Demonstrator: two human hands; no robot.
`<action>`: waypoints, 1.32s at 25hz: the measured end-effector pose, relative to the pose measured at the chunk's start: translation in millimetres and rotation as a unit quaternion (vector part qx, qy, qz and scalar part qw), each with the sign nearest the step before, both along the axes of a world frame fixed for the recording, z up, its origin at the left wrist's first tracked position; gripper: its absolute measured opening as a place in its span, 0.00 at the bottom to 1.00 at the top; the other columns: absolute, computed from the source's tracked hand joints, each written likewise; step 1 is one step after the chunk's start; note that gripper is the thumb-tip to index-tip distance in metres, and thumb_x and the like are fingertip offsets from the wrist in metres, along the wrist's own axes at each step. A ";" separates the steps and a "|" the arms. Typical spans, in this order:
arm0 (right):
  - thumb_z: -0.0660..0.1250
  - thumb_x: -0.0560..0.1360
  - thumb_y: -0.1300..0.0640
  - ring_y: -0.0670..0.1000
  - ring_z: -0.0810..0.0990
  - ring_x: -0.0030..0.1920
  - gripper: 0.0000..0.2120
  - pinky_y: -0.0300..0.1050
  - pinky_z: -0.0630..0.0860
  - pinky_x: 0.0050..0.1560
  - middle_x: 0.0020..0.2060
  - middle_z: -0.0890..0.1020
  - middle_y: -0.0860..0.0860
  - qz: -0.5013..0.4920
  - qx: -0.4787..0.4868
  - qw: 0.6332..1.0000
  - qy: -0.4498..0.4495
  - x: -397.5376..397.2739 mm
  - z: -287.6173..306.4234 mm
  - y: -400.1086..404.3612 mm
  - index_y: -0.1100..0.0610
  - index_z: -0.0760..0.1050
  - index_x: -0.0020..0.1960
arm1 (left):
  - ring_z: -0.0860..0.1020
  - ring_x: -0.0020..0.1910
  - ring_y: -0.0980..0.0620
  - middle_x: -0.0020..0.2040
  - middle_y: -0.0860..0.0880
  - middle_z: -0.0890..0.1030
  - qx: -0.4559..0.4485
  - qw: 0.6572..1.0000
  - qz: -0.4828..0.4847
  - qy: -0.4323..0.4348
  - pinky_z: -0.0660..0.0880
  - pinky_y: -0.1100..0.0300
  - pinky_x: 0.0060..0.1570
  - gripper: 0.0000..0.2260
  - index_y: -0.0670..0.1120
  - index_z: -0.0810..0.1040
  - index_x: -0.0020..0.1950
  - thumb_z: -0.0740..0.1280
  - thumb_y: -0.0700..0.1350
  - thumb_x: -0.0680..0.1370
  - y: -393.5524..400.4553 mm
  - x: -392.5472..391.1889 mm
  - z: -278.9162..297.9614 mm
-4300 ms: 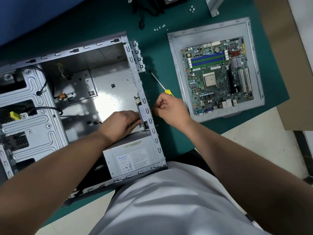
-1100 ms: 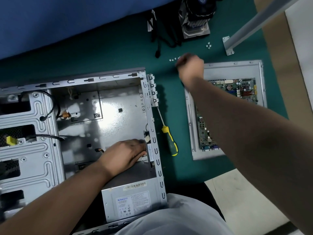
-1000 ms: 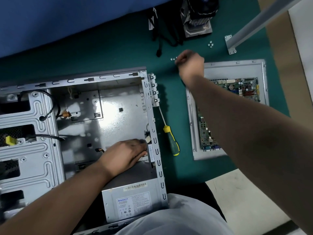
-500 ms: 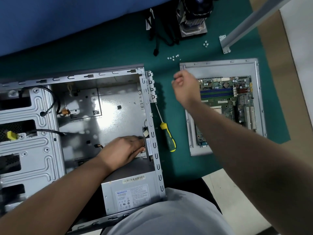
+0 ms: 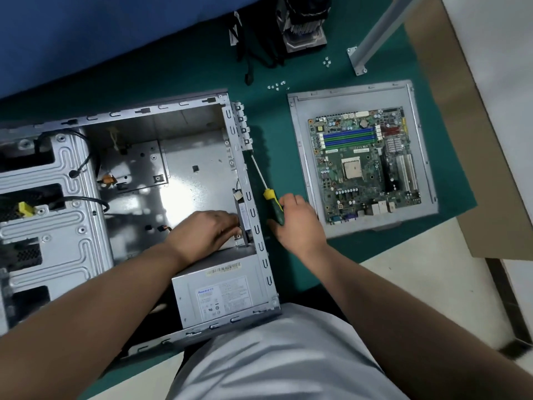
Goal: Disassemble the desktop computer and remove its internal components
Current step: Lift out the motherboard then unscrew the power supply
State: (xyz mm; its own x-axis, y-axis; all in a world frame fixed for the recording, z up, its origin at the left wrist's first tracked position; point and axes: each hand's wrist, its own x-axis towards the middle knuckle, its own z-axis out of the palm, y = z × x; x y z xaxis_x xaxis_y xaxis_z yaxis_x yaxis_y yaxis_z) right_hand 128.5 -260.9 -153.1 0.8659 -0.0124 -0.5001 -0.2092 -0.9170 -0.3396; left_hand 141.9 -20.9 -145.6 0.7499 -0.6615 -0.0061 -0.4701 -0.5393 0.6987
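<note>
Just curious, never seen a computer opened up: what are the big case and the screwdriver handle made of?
The case looks like bare sheet metal, probably steel: grey, stamped with slots and ribs, throwing a bright glare inside. The screwdriver handle appears to be moulded plastic, yellow and dark green, on a shiny metal shaft.

Left hand (image 5: 206,230) flat — right hand (image 5: 297,223) curled.

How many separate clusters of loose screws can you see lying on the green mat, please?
2: one cluster lies just beyond the metal panel's far-left corner; a smaller cluster sits between the heatsink and the metal post's foot. More may be hidden under the arms.
</note>
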 end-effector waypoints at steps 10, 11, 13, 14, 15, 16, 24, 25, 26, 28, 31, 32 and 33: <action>0.72 0.77 0.47 0.42 0.76 0.55 0.21 0.46 0.79 0.52 0.59 0.78 0.45 -0.138 0.178 0.948 -0.227 20.8 65.4 -20.3 0.48 0.72 0.68 | 0.83 0.36 0.42 0.39 0.45 0.84 0.017 1.000 -0.008 -0.021 0.78 0.55 0.38 0.22 0.41 0.83 0.48 0.56 0.54 0.81 0.9 -0.9 0.1; 0.71 0.78 0.45 0.42 0.76 0.53 0.21 0.45 0.78 0.50 0.59 0.78 0.44 -0.111 0.162 0.948 -0.251 22.8 70.9 -19.6 0.47 0.72 0.68 | 0.83 0.36 0.42 0.40 0.45 0.84 0.018 1.000 -0.009 -0.016 0.78 0.55 0.39 0.22 0.41 0.84 0.49 0.55 0.55 0.81 1.3 -0.9 -0.3; 0.69 0.79 0.44 0.44 0.77 0.47 0.19 0.47 0.79 0.45 0.57 0.79 0.45 -0.052 0.112 0.949 -0.289 26.4 76.9 -17.1 0.47 0.74 0.68 | 0.83 0.38 0.42 0.42 0.45 0.84 0.021 1.000 -0.011 -0.006 0.78 0.55 0.40 0.23 0.41 0.84 0.50 0.55 0.55 0.81 1.6 -1.1 -0.4; 0.68 0.80 0.44 0.45 0.77 0.43 0.18 0.47 0.79 0.43 0.55 0.80 0.46 -0.028 0.088 0.950 -0.298 28.7 78.1 -15.7 0.47 0.74 0.68 | 0.84 0.39 0.42 0.42 0.45 0.85 0.022 1.000 -0.011 -0.003 0.78 0.55 0.41 0.23 0.42 0.84 0.51 0.54 0.56 0.81 1.6 -1.0 -0.6; 0.66 0.81 0.43 0.47 0.76 0.40 0.19 0.47 0.79 0.40 0.53 0.80 0.47 -0.010 0.071 0.952 -0.297 31.6 78.5 -13.6 0.46 0.73 0.69 | 0.84 0.39 0.42 0.43 0.45 0.85 0.023 1.000 -0.011 -0.002 0.79 0.55 0.41 0.24 0.42 0.84 0.52 0.54 0.56 0.81 1.6 -1.1 -0.9; 0.65 0.81 0.43 0.48 0.76 0.38 0.19 0.48 0.79 0.39 0.51 0.80 0.48 0.000 0.067 0.956 -0.286 34.6 77.7 -11.0 0.46 0.70 0.71 | 0.84 0.39 0.42 0.43 0.45 0.85 0.025 1.000 -0.011 0.001 0.79 0.54 0.41 0.24 0.42 0.84 0.52 0.54 0.56 0.81 1.9 -0.9 -1.3; 0.70 0.79 0.54 0.54 0.83 0.33 0.34 0.60 0.82 0.39 0.35 0.83 0.52 -0.173 0.246 0.936 -0.185 34.5 49.3 -21.4 0.37 0.54 0.74 | 0.83 0.40 0.43 0.43 0.46 0.84 0.035 0.999 -0.002 0.030 0.80 0.53 0.41 0.25 0.42 0.84 0.52 0.53 0.56 0.81 3.6 -0.9 -3.8; 0.70 0.78 0.55 0.56 0.83 0.34 0.34 0.62 0.82 0.40 0.35 0.83 0.53 -0.217 0.268 0.924 -0.168 31.1 45.2 -27.5 0.35 0.54 0.73 | 0.83 0.40 0.43 0.43 0.46 0.84 0.037 0.999 -0.001 0.033 0.80 0.52 0.42 0.25 0.42 0.84 0.52 0.53 0.57 0.81 3.7 -0.8 -4.2; 0.70 0.78 0.55 0.56 0.85 0.35 0.34 0.63 0.83 0.42 0.36 0.84 0.53 -0.257 0.286 0.910 -0.154 26.9 41.3 -32.6 0.33 0.55 0.72 | 0.83 0.40 0.43 0.43 0.46 0.84 0.036 0.999 0.000 0.033 0.80 0.52 0.41 0.25 0.42 0.84 0.52 0.53 0.57 0.81 3.8 -0.7 -4.5; 0.70 0.77 0.59 0.53 0.87 0.39 0.32 0.62 0.85 0.46 0.39 0.84 0.52 -0.325 0.323 0.878 -0.136 17.9 34.7 -39.4 0.33 0.57 0.68 | 0.83 0.39 0.44 0.42 0.46 0.84 0.031 0.999 0.001 0.032 0.80 0.54 0.40 0.24 0.42 0.84 0.51 0.54 0.56 0.81 3.7 -0.7 -5.0; 0.70 0.76 0.64 0.53 0.88 0.42 0.32 0.58 0.86 0.45 0.47 0.80 0.54 -0.399 0.358 0.837 -0.113 7.0 25.5 -46.9 0.37 0.60 0.67 | 0.83 0.40 0.44 0.43 0.46 0.85 0.028 0.999 0.005 0.046 0.80 0.54 0.41 0.23 0.43 0.85 0.52 0.55 0.56 0.81 3.6 -1.4 -4.6; 0.70 0.75 0.65 0.54 0.88 0.43 0.32 0.58 0.86 0.46 0.49 0.80 0.54 -0.418 0.357 0.828 -0.106 3.8 23.1 -49.5 0.38 0.61 0.67 | 0.84 0.40 0.44 0.43 0.47 0.85 0.029 0.998 0.005 0.047 0.80 0.54 0.41 0.23 0.42 0.85 0.52 0.55 0.55 0.81 3.5 -1.3 -4.4; 0.70 0.75 0.65 0.54 0.88 0.42 0.32 0.59 0.86 0.46 0.50 0.81 0.54 -0.433 0.354 0.823 -0.099 0.9 21.3 -51.8 0.38 0.61 0.66 | 0.84 0.40 0.44 0.42 0.46 0.84 0.030 0.998 0.006 0.048 0.80 0.54 0.41 0.22 0.42 0.85 0.52 0.56 0.55 0.81 3.4 -1.0 -4.0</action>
State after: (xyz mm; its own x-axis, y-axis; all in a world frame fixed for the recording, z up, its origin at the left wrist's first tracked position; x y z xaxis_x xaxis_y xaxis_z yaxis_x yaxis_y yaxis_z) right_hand 129.4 -312.8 -131.9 0.7508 -0.4345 -0.4975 -0.5564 -0.0101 -0.8308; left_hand 141.0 -17.6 -149.6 0.7517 -0.6489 -0.1175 -0.3960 -0.5866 0.7065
